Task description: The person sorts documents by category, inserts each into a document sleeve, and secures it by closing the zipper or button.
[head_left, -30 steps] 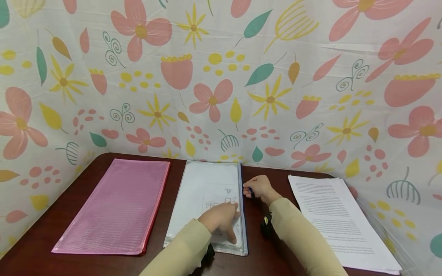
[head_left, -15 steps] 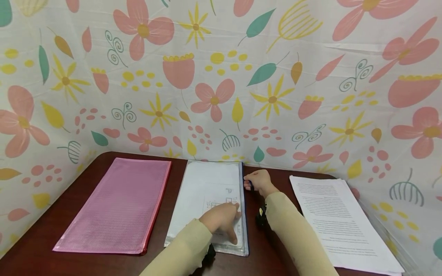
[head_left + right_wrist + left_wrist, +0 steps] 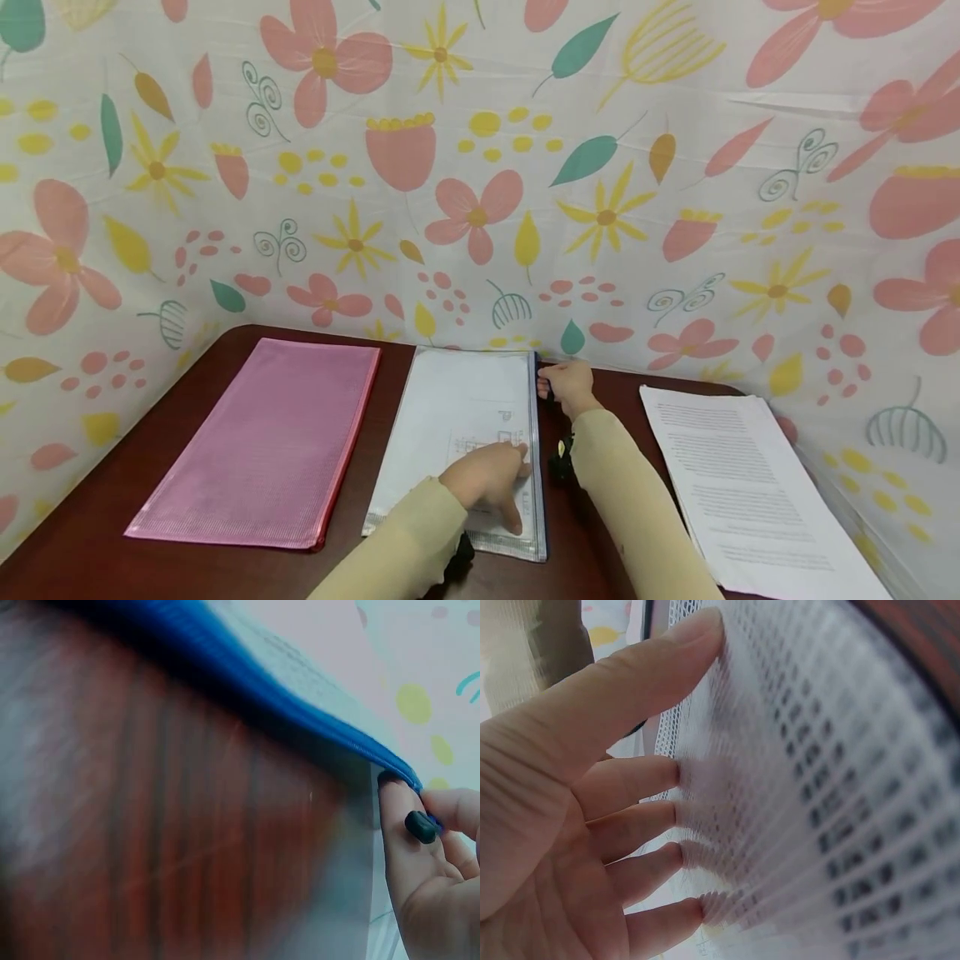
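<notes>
A clear mesh zip folder with white printed paper inside lies in the middle of the table in the head view. My left hand presses on its near right part, thumb and fingers spread; in the left wrist view the fingertips touch the mesh. Along the folder's right side runs a blue zipper. At its far right corner my right hand pinches the zipper pull, whose dark tab sticks out between thumb and fingers in the right wrist view.
To the left lies a pink mesh folder with a red zipper edge. A stack of printed paper is at the right. Behind the dark wooden table hangs a flower-patterned curtain.
My right hand has moved away from me along the folder's right edge, up to its far corner. The left hand keeps its place on the folder. The head view has shifted slightly.
</notes>
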